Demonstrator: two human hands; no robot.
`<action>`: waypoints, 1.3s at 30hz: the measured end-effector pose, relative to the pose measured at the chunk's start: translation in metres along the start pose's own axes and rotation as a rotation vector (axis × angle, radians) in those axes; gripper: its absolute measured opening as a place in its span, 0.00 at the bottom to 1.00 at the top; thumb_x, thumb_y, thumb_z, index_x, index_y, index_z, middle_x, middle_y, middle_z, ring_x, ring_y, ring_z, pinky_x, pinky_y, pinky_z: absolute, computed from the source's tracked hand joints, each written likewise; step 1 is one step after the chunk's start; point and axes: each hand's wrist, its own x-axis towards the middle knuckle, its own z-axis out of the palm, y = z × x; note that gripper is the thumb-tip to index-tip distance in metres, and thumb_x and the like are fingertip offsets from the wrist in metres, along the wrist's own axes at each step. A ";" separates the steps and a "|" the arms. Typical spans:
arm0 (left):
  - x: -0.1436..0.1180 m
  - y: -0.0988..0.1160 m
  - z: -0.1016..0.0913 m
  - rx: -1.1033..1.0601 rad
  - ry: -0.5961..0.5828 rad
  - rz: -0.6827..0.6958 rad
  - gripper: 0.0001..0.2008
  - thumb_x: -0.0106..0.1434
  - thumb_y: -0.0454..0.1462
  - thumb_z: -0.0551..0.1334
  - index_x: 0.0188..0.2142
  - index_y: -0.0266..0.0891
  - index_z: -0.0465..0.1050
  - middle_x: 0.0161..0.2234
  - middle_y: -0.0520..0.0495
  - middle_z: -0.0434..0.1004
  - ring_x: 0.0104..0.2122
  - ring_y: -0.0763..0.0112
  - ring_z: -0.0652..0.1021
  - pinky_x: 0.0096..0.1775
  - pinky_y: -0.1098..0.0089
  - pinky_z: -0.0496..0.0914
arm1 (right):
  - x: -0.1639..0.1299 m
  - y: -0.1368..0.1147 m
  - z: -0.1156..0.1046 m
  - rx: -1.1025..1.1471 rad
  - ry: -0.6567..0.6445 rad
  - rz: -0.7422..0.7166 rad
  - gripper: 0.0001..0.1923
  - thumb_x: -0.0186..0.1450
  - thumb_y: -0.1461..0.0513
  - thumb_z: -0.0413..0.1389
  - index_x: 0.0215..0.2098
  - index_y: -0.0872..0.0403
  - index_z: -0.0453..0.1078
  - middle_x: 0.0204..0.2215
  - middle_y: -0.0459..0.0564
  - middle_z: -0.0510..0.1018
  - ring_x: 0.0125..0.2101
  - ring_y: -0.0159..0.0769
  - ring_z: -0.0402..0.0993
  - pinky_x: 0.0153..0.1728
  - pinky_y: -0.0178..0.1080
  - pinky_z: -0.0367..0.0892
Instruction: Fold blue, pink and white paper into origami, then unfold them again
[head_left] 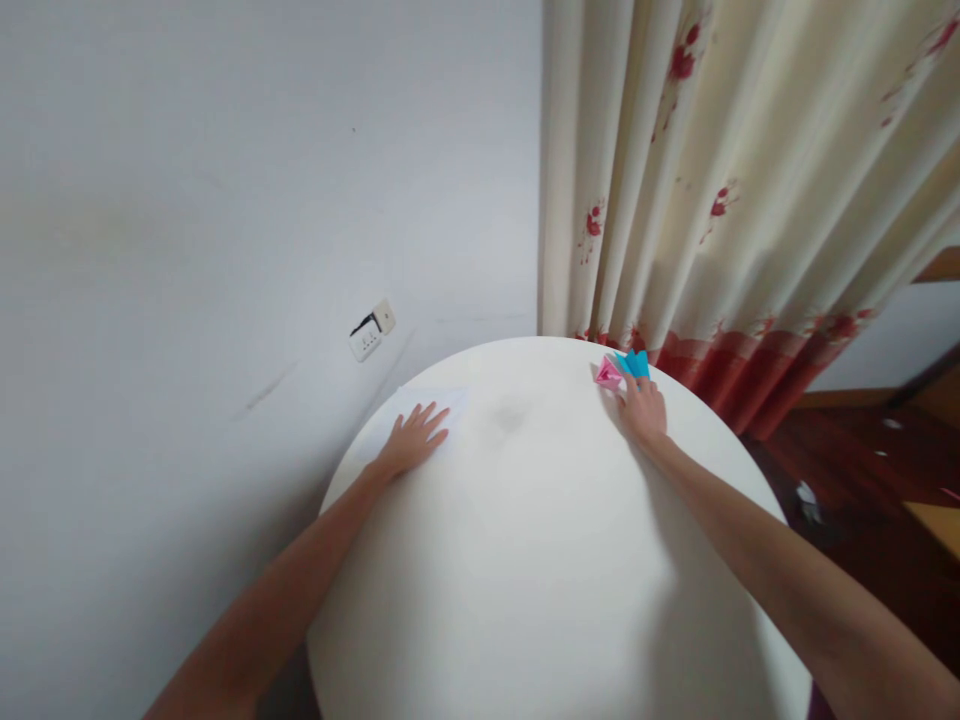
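My left hand point(416, 440) lies flat with its fingers spread at the left side of the round table. Beneath it is a thin, pale sheet of paper point(454, 400), hard to tell from the white tabletop. At the far right of the table, my right hand point(643, 408) has its fingers curled at a blue folded paper piece point(634, 364) with pointed, fan-like ends. A pink folded paper piece point(609, 374) sits just left of those fingers. The fingertips are partly hidden, so the exact grip is unclear.
The white round table point(525, 560) stands against a pale wall point(262, 180) with a socket point(365, 341). A cream and red curtain point(690, 200) hangs behind its right edge. Scraps point(808, 500) lie on the dark floor at right.
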 end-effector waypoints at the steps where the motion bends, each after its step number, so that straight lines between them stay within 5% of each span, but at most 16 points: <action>1: 0.000 -0.003 -0.003 -0.013 -0.006 0.017 0.28 0.72 0.49 0.47 0.69 0.49 0.54 0.71 0.45 0.47 0.70 0.46 0.49 0.63 0.38 0.45 | 0.003 -0.004 0.001 0.012 -0.022 0.006 0.25 0.73 0.60 0.47 0.66 0.57 0.55 0.53 0.64 0.71 0.52 0.50 0.67 0.46 0.45 0.60; 4: -0.002 -0.002 -0.011 -0.069 0.036 0.026 0.28 0.72 0.47 0.46 0.69 0.47 0.54 0.70 0.44 0.51 0.70 0.48 0.51 0.64 0.38 0.46 | 0.014 -0.013 0.005 0.075 -0.099 0.086 0.26 0.73 0.62 0.49 0.67 0.56 0.54 0.53 0.64 0.72 0.46 0.48 0.72 0.42 0.44 0.62; 6: -0.005 0.011 -0.017 -0.112 0.174 0.012 0.27 0.72 0.45 0.47 0.68 0.45 0.55 0.68 0.42 0.56 0.69 0.49 0.53 0.64 0.39 0.47 | 0.019 -0.018 0.004 0.120 -0.138 0.140 0.21 0.72 0.65 0.48 0.63 0.59 0.61 0.51 0.66 0.74 0.44 0.48 0.74 0.41 0.44 0.62; 11: -0.015 0.087 -0.031 -0.348 0.570 0.092 0.21 0.70 0.40 0.54 0.60 0.39 0.67 0.57 0.37 0.72 0.60 0.53 0.69 0.61 0.49 0.61 | 0.012 -0.039 -0.006 0.191 -0.137 0.089 0.15 0.73 0.66 0.46 0.48 0.64 0.73 0.44 0.66 0.78 0.43 0.43 0.75 0.42 0.40 0.61; 15: -0.018 0.159 -0.035 -0.710 0.533 0.180 0.13 0.68 0.36 0.58 0.51 0.44 0.75 0.49 0.43 0.74 0.50 0.62 0.76 0.48 0.60 0.76 | -0.024 -0.078 -0.018 0.258 -0.156 -0.050 0.13 0.72 0.62 0.49 0.43 0.55 0.76 0.41 0.55 0.81 0.40 0.40 0.76 0.39 0.36 0.61; 18: -0.018 0.189 -0.032 -0.885 0.533 0.150 0.11 0.67 0.37 0.61 0.47 0.43 0.77 0.51 0.42 0.72 0.49 0.63 0.77 0.39 0.68 0.79 | -0.066 -0.111 -0.029 0.310 -0.197 -0.184 0.12 0.72 0.59 0.50 0.40 0.52 0.76 0.36 0.50 0.81 0.35 0.36 0.76 0.38 0.34 0.62; 21: -0.020 0.195 -0.025 -0.912 0.536 0.124 0.08 0.65 0.37 0.63 0.43 0.42 0.79 0.50 0.42 0.73 0.41 0.68 0.80 0.37 0.70 0.80 | -0.107 -0.134 -0.041 0.339 -0.213 -0.385 0.13 0.73 0.60 0.49 0.41 0.54 0.75 0.34 0.51 0.81 0.34 0.36 0.76 0.35 0.34 0.62; 26: -0.026 0.185 -0.014 -0.826 0.464 0.148 0.03 0.62 0.32 0.66 0.36 0.40 0.79 0.35 0.47 0.79 0.33 0.70 0.80 0.35 0.71 0.77 | -0.142 -0.149 -0.056 0.338 -0.300 -0.477 0.18 0.75 0.58 0.46 0.36 0.55 0.75 0.32 0.52 0.81 0.31 0.36 0.77 0.32 0.34 0.59; 34: -0.029 0.185 -0.018 -0.683 0.373 0.213 0.07 0.63 0.29 0.63 0.31 0.40 0.77 0.32 0.48 0.78 0.32 0.70 0.77 0.36 0.71 0.72 | -0.119 -0.133 -0.055 0.535 -0.378 -0.213 0.13 0.71 0.60 0.49 0.40 0.49 0.77 0.27 0.44 0.80 0.25 0.32 0.72 0.29 0.33 0.55; 39: -0.031 0.189 -0.017 -0.749 0.357 0.248 0.06 0.63 0.32 0.62 0.31 0.42 0.77 0.32 0.48 0.78 0.32 0.68 0.77 0.37 0.69 0.71 | -0.110 -0.122 -0.047 0.545 -0.505 -0.351 0.09 0.66 0.64 0.53 0.31 0.50 0.75 0.23 0.42 0.76 0.23 0.31 0.67 0.27 0.33 0.53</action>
